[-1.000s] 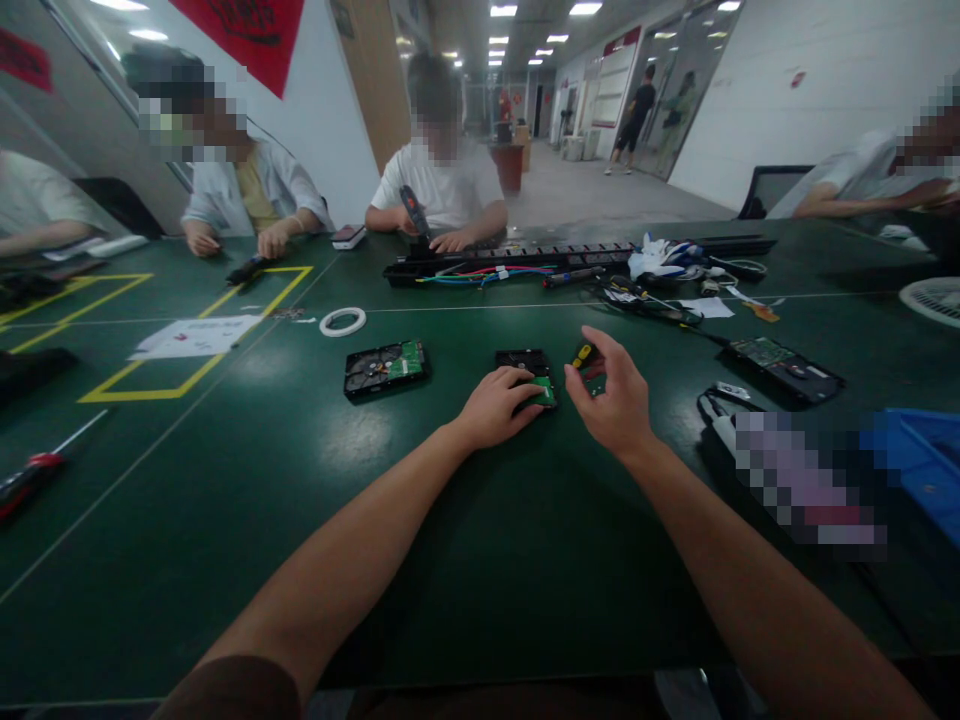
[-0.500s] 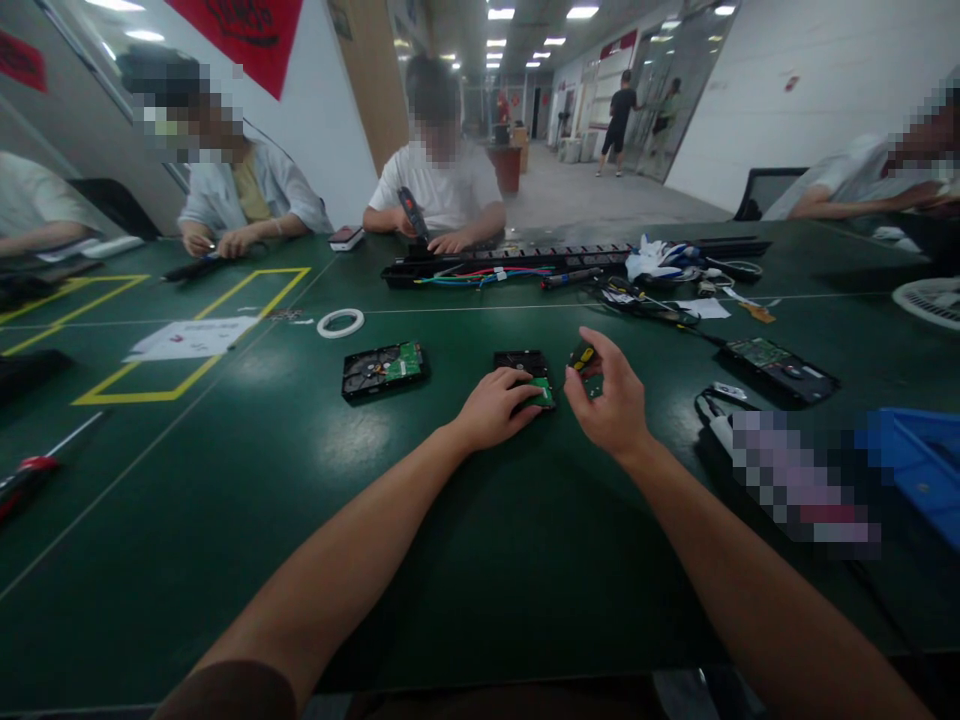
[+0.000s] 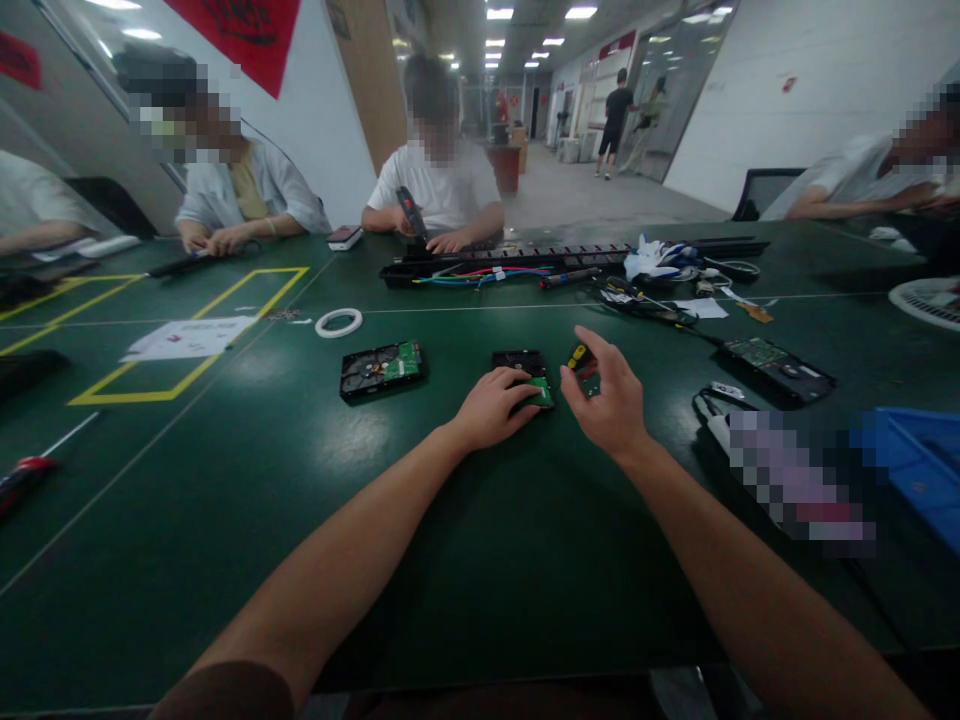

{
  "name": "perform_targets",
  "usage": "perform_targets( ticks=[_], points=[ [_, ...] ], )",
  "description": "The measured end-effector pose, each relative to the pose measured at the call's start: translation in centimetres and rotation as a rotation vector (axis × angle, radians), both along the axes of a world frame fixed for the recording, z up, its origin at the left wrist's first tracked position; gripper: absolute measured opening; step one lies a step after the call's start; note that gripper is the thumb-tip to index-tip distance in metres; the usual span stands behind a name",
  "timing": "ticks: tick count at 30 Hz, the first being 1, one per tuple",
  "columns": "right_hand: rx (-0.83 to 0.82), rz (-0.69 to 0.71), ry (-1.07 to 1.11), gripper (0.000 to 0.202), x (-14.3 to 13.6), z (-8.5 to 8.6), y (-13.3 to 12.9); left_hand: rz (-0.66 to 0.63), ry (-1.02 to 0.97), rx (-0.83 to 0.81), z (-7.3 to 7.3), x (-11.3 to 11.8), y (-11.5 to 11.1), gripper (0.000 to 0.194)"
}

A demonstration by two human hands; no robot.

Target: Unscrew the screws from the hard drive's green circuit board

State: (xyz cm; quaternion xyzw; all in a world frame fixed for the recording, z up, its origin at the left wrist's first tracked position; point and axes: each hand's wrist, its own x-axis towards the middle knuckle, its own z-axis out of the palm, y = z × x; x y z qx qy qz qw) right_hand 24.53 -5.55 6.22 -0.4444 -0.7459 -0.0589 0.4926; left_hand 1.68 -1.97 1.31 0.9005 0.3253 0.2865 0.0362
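The left hand (image 3: 495,408) lies over the near part of a hard drive (image 3: 517,362), its fingers slightly parted and bent across the green circuit board (image 3: 542,396). Just to its right, the right hand (image 3: 609,398) pinches a black-and-yellow tool handle (image 3: 578,357) between thumb and fingertips; the tool's tip is too small to make out. The drive lies on the green table (image 3: 480,560), under the left hand's fingers.

Left of the left hand, well apart from it, sits a second hard drive (image 3: 382,371), with a white tape ring (image 3: 339,323) beyond it. Farther left are a printed sheet (image 3: 189,339) and, nearer the person, a red-and-black screwdriver (image 3: 28,474).

To the right of the right hand lie a third hard drive (image 3: 775,371) and, farther out, a blue bin (image 3: 926,470). Beyond both hands stretches a long black rail (image 3: 525,257) with coloured wires (image 3: 480,279) alongside; white-and-blue gloves (image 3: 658,260) lie near its right part. A person in white (image 3: 442,190) sits behind the rail.
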Motion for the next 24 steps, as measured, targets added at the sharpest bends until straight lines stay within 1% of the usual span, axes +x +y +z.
perform_targets(
  ticks=[4,8,20,24],
  points=[
    [0.007,-0.009,0.002,0.060,-0.04,-0.07,0.01,0.001,0.006,-0.003,-0.07,-0.02,0.02,0.032],
    [0.012,0.001,0.008,0.063,0.16,-0.29,0.16,-0.007,0.003,0.006,-0.14,-0.03,0.11,0.032],
    [-0.078,0.079,0.064,0.067,0.15,-0.63,0.32,0.002,0.002,-0.005,0.06,-0.01,-0.03,0.031],
    [-0.061,0.059,0.040,0.067,0.20,-0.59,0.26,-0.009,-0.009,0.003,0.02,-0.04,-0.01,0.032]
  ],
)
